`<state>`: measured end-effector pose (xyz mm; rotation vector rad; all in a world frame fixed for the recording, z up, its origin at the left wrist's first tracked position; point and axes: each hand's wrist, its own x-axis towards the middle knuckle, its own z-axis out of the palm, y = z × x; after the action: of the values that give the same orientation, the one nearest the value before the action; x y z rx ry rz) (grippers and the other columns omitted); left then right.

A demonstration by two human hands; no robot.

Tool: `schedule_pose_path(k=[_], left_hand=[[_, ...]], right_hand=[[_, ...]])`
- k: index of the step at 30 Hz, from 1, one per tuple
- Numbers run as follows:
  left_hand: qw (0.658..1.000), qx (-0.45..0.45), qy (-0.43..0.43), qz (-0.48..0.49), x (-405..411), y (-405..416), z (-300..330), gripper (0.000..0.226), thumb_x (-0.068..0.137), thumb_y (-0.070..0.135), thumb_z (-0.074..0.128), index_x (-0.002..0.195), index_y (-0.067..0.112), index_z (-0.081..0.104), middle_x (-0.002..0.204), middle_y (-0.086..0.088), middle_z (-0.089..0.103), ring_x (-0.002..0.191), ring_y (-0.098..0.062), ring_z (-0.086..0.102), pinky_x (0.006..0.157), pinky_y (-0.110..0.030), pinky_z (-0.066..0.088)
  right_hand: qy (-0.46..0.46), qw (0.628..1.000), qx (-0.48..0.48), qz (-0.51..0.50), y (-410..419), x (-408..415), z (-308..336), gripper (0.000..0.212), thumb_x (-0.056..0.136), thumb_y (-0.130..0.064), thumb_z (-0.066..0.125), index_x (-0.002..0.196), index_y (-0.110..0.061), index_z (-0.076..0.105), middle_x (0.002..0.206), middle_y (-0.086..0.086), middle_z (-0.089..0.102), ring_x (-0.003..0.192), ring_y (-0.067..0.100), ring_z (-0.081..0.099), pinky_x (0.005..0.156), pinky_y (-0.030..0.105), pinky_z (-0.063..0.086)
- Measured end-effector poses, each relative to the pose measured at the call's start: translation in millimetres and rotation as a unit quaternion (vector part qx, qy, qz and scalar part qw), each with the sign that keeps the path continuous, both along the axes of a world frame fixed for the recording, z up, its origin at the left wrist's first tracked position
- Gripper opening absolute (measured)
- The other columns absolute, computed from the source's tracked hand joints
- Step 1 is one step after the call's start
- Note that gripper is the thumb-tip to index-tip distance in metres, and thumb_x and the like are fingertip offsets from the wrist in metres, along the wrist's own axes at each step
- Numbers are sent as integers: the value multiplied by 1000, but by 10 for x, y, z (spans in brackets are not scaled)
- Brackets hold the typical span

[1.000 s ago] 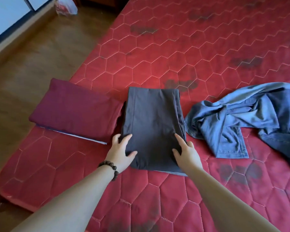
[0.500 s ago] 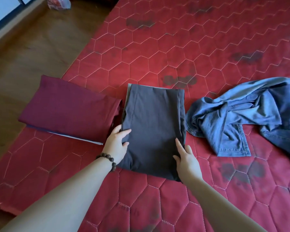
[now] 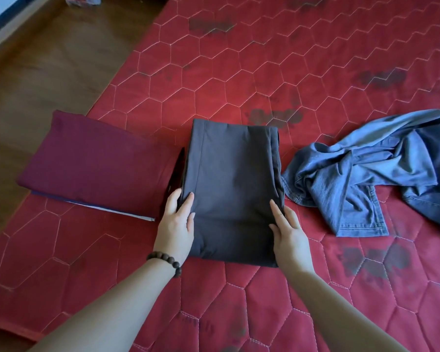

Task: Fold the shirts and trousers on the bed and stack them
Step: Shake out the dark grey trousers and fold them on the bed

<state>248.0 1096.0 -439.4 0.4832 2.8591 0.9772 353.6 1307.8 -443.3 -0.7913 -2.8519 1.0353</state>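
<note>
Red hexagon-quilted bed cover (image 3: 252,72), dark grey trousers (image 3: 233,189), maroon garment (image 3: 97,163), blue denim (image 3: 374,174).

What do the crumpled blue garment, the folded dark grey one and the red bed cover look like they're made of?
Crumpled blue garment: likely denim, matte; faded weave, double-stitched hem.
Folded dark grey garment: smooth woven cloth, perhaps cotton blend; lies flat, with one straight seam.
Red bed cover: quilted fabric with slight sheen; pale stitching forms padded hexagons, with dark blotches.
</note>
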Motion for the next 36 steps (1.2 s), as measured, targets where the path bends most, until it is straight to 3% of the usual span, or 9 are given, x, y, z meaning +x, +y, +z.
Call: schedule_pose_path(k=[3,6,10,14,19,24,27,31,36], left_hand=[[995,-84,54,-25,-6,-29,9,40,78,-4,69,118,0,66,134,-24,52,120,-41,53,97,-48,45],[974,-121,146,-124,-57,117,72,40,75,7,64,115,10,67,136,-14,53,121,-32,52,94,-46,41],[949,-208,96,-215,-221,320,-68,60,84,33,58,139,10,49,153,-11,34,143,-29,28,115,-47,27],[939,-271,61,-202,-250,243,-310,77,86,60,42,152,23,27,161,-6,17,148,-31,8,118,-51,15],[941,-262,67,-202,-271,289,-422,82,85,67,38,152,24,24,162,-6,13,149,-32,2,117,-53,14],[946,-247,58,-202,-263,311,-436,81,80,66,42,147,21,38,155,-10,30,146,-35,14,118,-52,14],[946,-253,54,-195,-294,322,-449,82,78,68,43,146,21,37,153,-10,31,145,-36,17,118,-52,13],[947,-247,61,-196,-298,318,-471,87,79,68,42,152,24,25,160,-8,18,148,-35,8,118,-52,11],[944,-254,74,-199,-319,321,-495,86,80,68,42,152,24,24,160,-8,17,148,-35,6,118,-53,10]], right_hand=[[-57,991,115,-25,-15,1,30,54,91,-13,60,142,-20,46,146,13,38,120,36,49,97,42,42],[55,967,243,51,-158,-152,90,52,83,-12,58,135,-10,54,144,14,44,126,35,45,104,50,39],[7,928,241,285,-387,-462,-83,53,92,-29,41,143,-16,45,153,2,36,142,23,33,113,51,30],[-99,924,277,244,-1,-553,-307,61,94,-57,30,150,-34,25,159,-7,20,147,13,18,119,51,4],[-69,947,299,92,-38,-670,-226,57,92,-37,35,146,-16,40,155,1,32,146,18,21,117,58,2],[37,926,223,302,-386,-1445,-143,56,92,-14,41,148,-20,33,158,2,24,147,24,15,119,50,7],[-19,920,187,344,-344,-1966,-250,51,102,-32,26,152,-31,17,161,-8,7,149,14,4,120,47,-1],[-70,915,320,237,235,-2112,-321,57,98,-51,13,152,-34,17,160,-7,15,148,15,6,116,54,-10],[-47,935,345,73,566,-1874,-150,61,98,-43,25,151,-14,25,160,4,16,149,22,5,114,61,-6]])
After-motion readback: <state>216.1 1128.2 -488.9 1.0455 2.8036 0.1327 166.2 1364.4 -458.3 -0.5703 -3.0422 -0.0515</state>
